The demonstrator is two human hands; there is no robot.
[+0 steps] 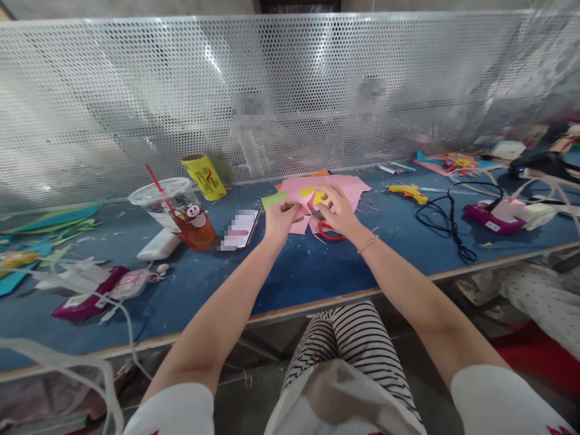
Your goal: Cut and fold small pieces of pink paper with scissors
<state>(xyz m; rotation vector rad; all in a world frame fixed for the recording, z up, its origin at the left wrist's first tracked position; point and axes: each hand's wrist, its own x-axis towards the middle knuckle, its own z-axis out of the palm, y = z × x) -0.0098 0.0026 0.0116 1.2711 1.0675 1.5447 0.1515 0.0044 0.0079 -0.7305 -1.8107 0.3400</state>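
Paper sheets [359, 185], mostly pink, are spread on the blue tabletop [317, 275] directly beneath both hands, with green paper [272, 201] showing at their left edge and orange paper [322, 173] at the far edge. Above them a small pink piece [312, 203] is pinched at its left side by the left hand [280, 220], whose thumb and forefinger are pressed together. The right hand [338, 211] is held close beside it with fingers bent; whether anything is gripped there cannot be told, since the fingertips are partly hidden. Yellow paper [307, 192] is seen between the hands and just beyond them. Red-handled scissors [331, 234] are seen just below the right hand, their blades mostly covered. To the left of the hands, a phone [244, 228] is laid flat, and farther left a plastic cup [199, 226] with a red straw [156, 181] is placed in front of a yellow canister [206, 176]. Beside the cup is set a white oblong device [159, 244]. To the right, a yellow glue gun [408, 192] is laid near a tangled black cable [446, 225], with coloured pens [396, 168] grouped beyond it. The table is bordered at its far side by a perforated metal screen [299, 66].
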